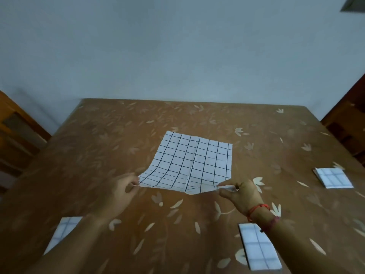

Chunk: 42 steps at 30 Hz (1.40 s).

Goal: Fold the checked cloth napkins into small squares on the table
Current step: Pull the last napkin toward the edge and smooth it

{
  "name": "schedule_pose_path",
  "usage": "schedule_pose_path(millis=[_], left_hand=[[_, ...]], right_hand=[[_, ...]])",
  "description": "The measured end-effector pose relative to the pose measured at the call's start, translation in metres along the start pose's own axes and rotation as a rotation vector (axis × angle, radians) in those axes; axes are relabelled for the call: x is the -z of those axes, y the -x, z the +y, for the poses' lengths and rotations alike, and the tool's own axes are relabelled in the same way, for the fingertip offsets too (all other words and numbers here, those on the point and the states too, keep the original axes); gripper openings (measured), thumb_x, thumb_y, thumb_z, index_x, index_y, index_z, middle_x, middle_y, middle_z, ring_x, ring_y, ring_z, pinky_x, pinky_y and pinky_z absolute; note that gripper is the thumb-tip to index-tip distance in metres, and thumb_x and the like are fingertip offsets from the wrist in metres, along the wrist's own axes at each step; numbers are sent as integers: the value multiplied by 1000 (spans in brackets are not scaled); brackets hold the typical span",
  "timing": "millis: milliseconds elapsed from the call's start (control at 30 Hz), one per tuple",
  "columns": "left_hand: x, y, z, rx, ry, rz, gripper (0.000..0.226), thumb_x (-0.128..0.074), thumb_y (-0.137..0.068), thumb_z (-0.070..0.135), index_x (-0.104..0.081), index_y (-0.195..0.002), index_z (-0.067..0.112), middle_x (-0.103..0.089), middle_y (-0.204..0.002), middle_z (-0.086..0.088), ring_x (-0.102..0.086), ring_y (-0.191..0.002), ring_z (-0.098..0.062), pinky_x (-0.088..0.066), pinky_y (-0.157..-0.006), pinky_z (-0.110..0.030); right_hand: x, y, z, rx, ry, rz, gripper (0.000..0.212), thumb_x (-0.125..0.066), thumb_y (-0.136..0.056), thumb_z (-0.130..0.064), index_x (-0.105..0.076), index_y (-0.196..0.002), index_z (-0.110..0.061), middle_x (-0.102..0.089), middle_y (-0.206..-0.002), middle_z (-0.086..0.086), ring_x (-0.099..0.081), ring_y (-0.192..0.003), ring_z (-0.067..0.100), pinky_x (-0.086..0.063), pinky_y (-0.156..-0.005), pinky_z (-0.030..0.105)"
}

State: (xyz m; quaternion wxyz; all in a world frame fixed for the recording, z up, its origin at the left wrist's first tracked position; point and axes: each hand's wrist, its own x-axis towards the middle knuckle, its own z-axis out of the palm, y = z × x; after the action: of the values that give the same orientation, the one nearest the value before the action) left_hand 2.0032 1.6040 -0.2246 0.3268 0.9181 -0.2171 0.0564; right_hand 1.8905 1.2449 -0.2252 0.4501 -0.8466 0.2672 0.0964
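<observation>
A white checked napkin (189,161) with dark grid lines lies spread open in the middle of the table (118,135). Its near edge is lifted off the cloth. My left hand (118,192) pinches the near left corner. My right hand (242,192) pinches the near right corner, with a red thread around the wrist. Three folded napkins lie around it: one (332,177) at the right, one (258,247) near my right forearm, and one (63,232) partly hidden under my left forearm.
The table carries a brown cloth with a pale leaf print. Its far edge meets a plain light wall (177,56). Dark wooden furniture stands at the left (17,135) and right (347,119) of the table.
</observation>
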Motion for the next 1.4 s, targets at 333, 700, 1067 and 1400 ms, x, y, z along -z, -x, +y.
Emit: schedule_pose_path(millis=[333, 700, 1067, 1400], left_hand=[[46, 98, 38, 253, 222, -48, 10, -69, -86, 18, -64, -79, 22, -65, -68, 2, -63, -67, -13, -49, -60, -33], [54, 173, 48, 329, 229, -171, 7, -68, -87, 20, -67, -82, 23, -70, -73, 7, -66, -76, -8, -56, -66, -35], [61, 172, 48, 400, 303, -103, 9, -67, -88, 17, -67, -81, 23, -72, -77, 12, -66, -78, -2, -54, -63, -30], [48, 132, 30, 469, 264, -86, 30, -66, -88, 32, -57, -78, 5, -65, -73, -9, -63, -71, -23, -47, -58, -40]], right_hand=[[-6, 87, 18, 103, 68, 119, 14, -80, -72, -29, -76, -76, -17, -73, -71, -5, -69, -71, 13, -51, -64, 25], [-5, 135, 39, 65, 112, -7, 16, -82, -70, -26, -74, -69, -12, -68, -62, -4, -62, -54, 4, -51, -54, 19], [-2, 139, 29, 47, 14, -58, 21, -84, -68, -25, -67, -62, -14, -65, -55, -13, -64, -59, 11, -53, -57, 24], [-29, 129, 56, -160, -35, -105, 17, -78, -75, -19, -63, -67, -17, -67, -78, 5, -64, -73, 20, -59, -74, 35]])
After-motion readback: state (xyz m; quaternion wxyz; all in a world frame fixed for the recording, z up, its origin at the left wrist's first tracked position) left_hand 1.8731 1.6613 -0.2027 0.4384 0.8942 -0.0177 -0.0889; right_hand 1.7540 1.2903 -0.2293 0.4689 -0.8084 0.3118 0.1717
